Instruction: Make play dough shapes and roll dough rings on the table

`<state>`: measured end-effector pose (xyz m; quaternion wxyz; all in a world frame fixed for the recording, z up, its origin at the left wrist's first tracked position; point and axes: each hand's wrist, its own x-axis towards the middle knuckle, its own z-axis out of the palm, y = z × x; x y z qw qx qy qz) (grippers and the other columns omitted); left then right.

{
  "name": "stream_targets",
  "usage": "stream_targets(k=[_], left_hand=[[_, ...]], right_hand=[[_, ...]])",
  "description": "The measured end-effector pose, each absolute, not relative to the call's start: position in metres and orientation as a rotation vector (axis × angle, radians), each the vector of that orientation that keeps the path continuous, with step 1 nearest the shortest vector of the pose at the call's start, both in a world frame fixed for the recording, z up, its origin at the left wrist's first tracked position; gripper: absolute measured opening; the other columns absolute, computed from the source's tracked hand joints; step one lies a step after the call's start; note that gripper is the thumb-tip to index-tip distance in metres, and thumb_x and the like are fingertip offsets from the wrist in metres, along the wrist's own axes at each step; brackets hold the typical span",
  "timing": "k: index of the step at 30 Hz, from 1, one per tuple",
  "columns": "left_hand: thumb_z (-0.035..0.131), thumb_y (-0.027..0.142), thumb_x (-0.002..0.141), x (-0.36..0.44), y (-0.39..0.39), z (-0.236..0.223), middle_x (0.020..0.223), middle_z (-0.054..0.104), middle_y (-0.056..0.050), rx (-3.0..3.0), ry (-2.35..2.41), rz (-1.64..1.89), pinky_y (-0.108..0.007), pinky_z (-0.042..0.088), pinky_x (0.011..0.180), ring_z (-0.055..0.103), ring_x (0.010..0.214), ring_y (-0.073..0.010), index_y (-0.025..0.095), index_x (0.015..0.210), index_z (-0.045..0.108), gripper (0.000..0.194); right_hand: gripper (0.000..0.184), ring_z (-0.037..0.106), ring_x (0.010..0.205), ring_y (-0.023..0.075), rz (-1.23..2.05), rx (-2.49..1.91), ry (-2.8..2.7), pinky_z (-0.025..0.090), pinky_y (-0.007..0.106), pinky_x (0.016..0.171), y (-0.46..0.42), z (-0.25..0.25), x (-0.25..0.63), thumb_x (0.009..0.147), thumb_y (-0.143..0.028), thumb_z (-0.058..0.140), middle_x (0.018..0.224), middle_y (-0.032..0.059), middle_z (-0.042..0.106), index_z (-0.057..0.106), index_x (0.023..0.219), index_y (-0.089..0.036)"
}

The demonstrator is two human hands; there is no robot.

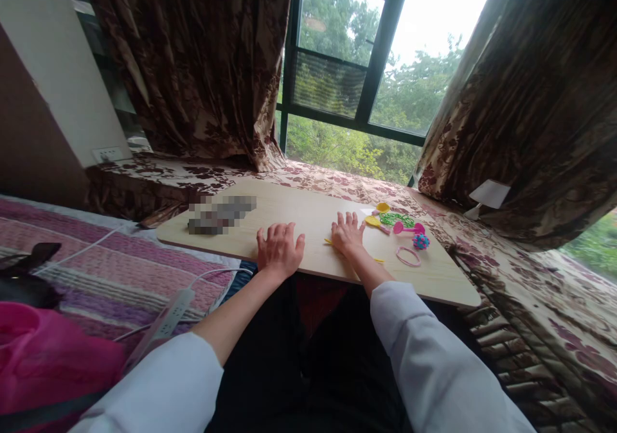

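My left hand (278,251) rests palm down on the near edge of a pale wooden board (299,208), its fingers stretched forward and apart. Farther right, my right hand (348,232) lies flat on the same board with spread fingers. A thin yellow stick (378,260) shows beside my right wrist, and another bit of yellow pokes out at the hand's left. Just past this hand are yellow spoon-shaped toys (372,220), a green ring of beads or links (396,220), a pink dumbbell-shaped toy (409,228), a blue and pink knobbly ball (421,241) and a pink ring (408,257).
A blurred-out object (219,214) lies at the board's left end. A power strip (168,320) with white cables sits on the striped bedding (91,259) at left, near a pink bag-like item (48,362). A small white lamp (489,193) stands on the window ledge at right.
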<state>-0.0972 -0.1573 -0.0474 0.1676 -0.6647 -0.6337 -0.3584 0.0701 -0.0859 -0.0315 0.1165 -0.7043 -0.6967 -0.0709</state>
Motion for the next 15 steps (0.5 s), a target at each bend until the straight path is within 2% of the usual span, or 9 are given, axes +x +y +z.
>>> stream_targets(k=[4, 8, 15], left_hand=[[0.037, 0.038, 0.082, -0.097, -0.160, -0.045, 0.106, 0.058, -0.012, -1.892, -1.806, -1.034, -0.048, 0.017, 0.099, 0.044, 0.107, -0.0280, 0.018, 0.113, 0.051, 0.040], [0.037, 0.038, 0.082, -0.097, -0.161, -0.045, 0.106, 0.058, -0.013, -1.897, -1.795, -1.054, -0.048, 0.017, 0.099, 0.044, 0.106, -0.0279, 0.017, 0.113, 0.052, 0.040], [0.036, 0.038, 0.082, -0.097, -0.158, -0.047, 0.108, 0.058, -0.013, -1.894, -1.787, -1.043, -0.048, 0.017, 0.100, 0.044, 0.107, -0.0274, 0.017, 0.114, 0.051, 0.041]], right_hand=[[0.049, 0.008, 0.131, 0.0248, -0.200, -2.020, -2.101, 0.007, 0.053, 0.100, -0.104, -0.039, 0.065, 0.090, -0.041, 0.017, 0.143, 0.0072, 0.021, 0.023, 0.136, -0.025], [0.048, 0.009, 0.131, 0.0243, -0.198, -1.984, -2.120, 0.008, 0.052, 0.101, -0.104, -0.041, 0.068, 0.089, -0.042, 0.019, 0.142, 0.0052, 0.023, 0.024, 0.135, -0.027], [0.050, 0.000, 0.131, 0.0273, -0.241, -2.031, -2.015, -0.002, 0.056, 0.099, -0.081, -0.035, 0.075, 0.090, -0.035, 0.016, 0.143, 0.0123, 0.017, 0.020, 0.137, -0.018]])
